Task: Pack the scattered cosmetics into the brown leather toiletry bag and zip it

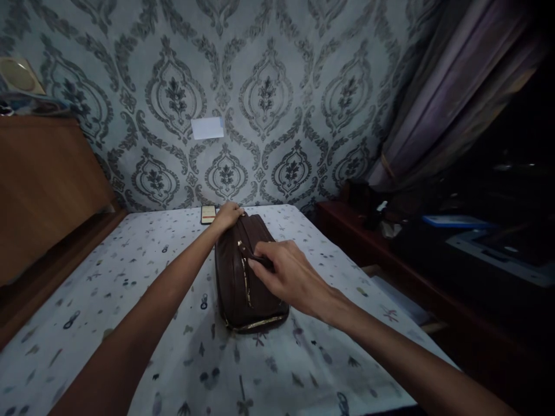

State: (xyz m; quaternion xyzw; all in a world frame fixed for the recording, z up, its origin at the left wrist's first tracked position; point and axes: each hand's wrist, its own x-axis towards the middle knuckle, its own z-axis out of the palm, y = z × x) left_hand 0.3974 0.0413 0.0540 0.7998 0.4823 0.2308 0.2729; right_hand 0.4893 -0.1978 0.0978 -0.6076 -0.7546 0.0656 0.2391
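A dark brown leather bag (229, 271) lies on a white patterned sheet, its long side running away from me. Gold zips show on it, one along its near edge (260, 325) and a shorter one on its upper face (247, 283). My left hand (229, 216) is closed on the bag's far left end, its fingertips partly hidden. Thumb and fingers of my right hand (284, 271) pinch a brown leather zip pull (247, 251) above the upper face. The pull's slider sits at the far end of the short zip.
A phone (208, 215) with a lit screen lies beyond the bag, near the patterned wall. Brown wooden furniture (43, 185) stands at left. At right are a purple curtain (433, 104), a dark red ledge (390, 260) and a blue-edged flat object (455, 222).
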